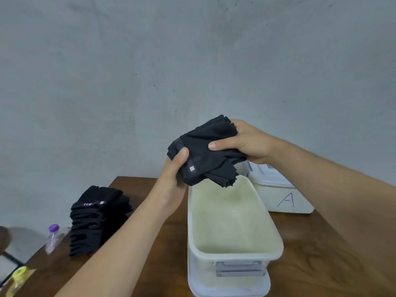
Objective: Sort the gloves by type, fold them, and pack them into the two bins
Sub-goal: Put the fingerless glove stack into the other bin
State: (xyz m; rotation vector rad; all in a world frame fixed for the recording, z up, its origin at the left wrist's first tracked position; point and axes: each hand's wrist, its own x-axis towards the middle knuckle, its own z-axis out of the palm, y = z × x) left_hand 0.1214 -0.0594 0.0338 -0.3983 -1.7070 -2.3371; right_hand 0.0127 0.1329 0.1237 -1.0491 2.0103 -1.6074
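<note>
Left fingers (181,155) and right fingers (220,145) around gloves (203,146)

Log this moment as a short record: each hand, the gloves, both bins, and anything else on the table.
left hand: grips the bundle of black gloves from the lower left
right hand: grips the same bundle from the right
bundle position: in the air above the open bin
open bin contents: nothing visible inside
bin marked A: behind the open bin, to the right
stack of black gloves: on the table, left of the open bin
bottles: purple-capped bottle and yellow-capped bottle at the table's left edge
</note>
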